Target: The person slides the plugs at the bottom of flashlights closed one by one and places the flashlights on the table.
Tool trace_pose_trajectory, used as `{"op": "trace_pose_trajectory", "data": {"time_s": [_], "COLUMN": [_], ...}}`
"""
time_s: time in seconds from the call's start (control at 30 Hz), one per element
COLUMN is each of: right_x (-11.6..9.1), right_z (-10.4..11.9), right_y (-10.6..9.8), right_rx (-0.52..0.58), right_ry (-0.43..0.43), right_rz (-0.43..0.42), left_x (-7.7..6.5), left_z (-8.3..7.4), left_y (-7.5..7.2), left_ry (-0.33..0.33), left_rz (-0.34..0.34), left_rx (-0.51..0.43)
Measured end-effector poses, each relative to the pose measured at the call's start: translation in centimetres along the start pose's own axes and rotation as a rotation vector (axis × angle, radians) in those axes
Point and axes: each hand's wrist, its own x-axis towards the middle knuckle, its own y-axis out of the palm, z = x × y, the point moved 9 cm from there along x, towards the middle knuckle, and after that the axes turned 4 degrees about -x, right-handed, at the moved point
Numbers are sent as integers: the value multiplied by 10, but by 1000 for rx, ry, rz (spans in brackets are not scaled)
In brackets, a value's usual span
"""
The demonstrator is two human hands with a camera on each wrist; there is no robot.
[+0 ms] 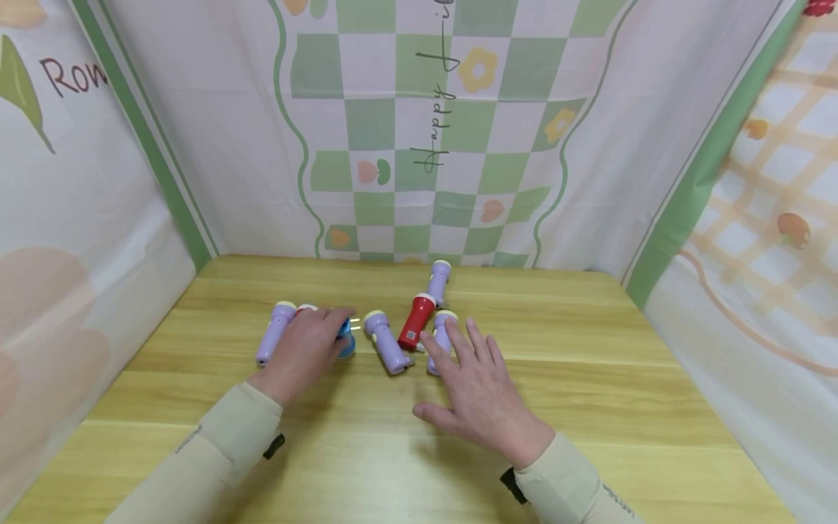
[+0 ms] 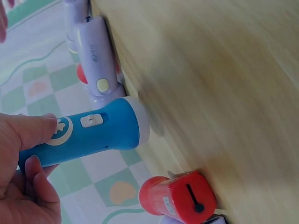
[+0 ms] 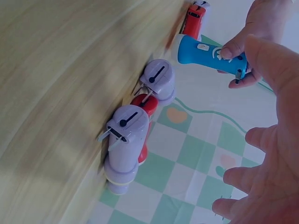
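Note:
My left hand (image 1: 304,349) grips a blue flashlight (image 2: 88,133) near its tail end, thumb against the white emblem. The flashlight is upright, its white-rimmed lens end down close to the table, and metal plug prongs show at its top in the head view. Beside that hand lie a purple flashlight (image 1: 275,336) and a red one (image 2: 180,198), the red mostly hidden by the hand in the head view. My right hand (image 1: 478,397) is spread with nothing in it, its fingertips overlapping a purple flashlight (image 1: 441,340) in the head view.
Between the hands lie another purple flashlight (image 1: 388,346) and a red one (image 1: 417,322); behind them is one more purple flashlight (image 1: 439,280). The wooden table (image 1: 556,313) meets a printed cloth (image 1: 458,131) at its back edge, with cloth on both sides.

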Motion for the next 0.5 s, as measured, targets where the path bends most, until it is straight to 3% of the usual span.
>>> {"op": "trace_pose_trajectory", "data": {"time_s": [0.3, 0.4, 0.5], "right_x": [0, 0, 0], "right_z": [0, 0, -1], "right_y": [-1, -2, -3], "right_rx": [-12, -5, 3], "right_ry": [-2, -2, -3], "right_rz": [-2, -3, -9], "left_x": [-2, -3, -3], "left_z": [3, 1, -5], "left_y": [2, 0, -3], "left_ry": [-200, -215, -182], "left_rz": [117, 130, 115], "left_rx": [-118, -169, -202]}}
